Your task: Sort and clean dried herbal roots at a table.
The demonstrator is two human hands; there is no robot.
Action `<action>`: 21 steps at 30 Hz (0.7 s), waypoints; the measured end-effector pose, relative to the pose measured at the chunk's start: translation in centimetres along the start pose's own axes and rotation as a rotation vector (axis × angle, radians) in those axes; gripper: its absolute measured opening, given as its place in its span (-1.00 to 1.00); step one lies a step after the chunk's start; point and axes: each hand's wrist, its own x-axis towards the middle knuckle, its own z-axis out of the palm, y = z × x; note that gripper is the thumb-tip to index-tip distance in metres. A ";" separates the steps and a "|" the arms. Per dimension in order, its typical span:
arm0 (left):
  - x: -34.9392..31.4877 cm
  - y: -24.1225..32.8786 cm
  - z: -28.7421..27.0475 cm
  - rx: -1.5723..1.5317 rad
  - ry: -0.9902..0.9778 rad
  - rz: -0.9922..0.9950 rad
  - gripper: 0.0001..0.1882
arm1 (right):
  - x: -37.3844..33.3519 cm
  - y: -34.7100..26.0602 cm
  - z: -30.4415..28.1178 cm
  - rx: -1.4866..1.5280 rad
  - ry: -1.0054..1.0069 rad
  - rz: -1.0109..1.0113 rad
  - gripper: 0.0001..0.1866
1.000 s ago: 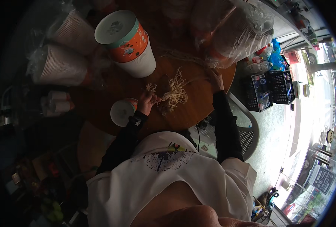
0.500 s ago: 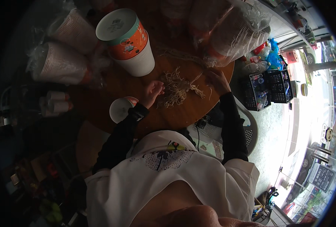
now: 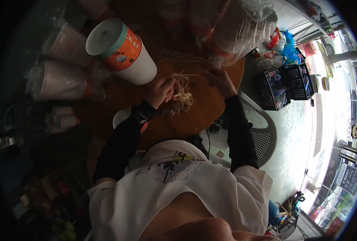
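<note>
A loose tangle of pale tan string (image 3: 182,101) lies on the round brown wooden table (image 3: 204,106). My left hand (image 3: 162,91) is closed on the tangle's left side, fingers pinched together. To the right, my right hand (image 3: 220,81) grips the end of a single strand (image 3: 192,75), which runs straight and taut from the bundle; its fingertips are dark and partly hidden. Beyond my left hand stands a stack of upside-down paper buckets (image 3: 136,62), white below an orange and teal one. A single paper bucket (image 3: 121,116) lies partly behind my left forearm.
Plastic-wrapped stacks of paper buckets stand at the far left (image 3: 62,80) and far right (image 3: 242,34). More string (image 3: 182,57) lies across the table's far part. Right of the table are a grey chair (image 3: 267,136) and black crates (image 3: 277,90) with bottles.
My left hand has moved onto the string tangle and closed on it. My right hand has shifted slightly left, and a strand now stretches tight between the hands.
</note>
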 end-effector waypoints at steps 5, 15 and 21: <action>-2.0 -2.0 -1.5 -0.064 0.158 -0.003 -0.64 | -1.8 11.5 -0.3 0.329 0.108 0.254 -0.85; -5.1 -5.7 -4.8 0.139 0.261 -0.216 -0.66 | -1.6 20.1 -11.6 0.704 1.077 0.026 -0.89; -6.0 -5.5 -7.3 -0.160 0.415 -0.120 -0.73 | -6.5 20.1 -19.2 0.438 1.172 0.028 -0.88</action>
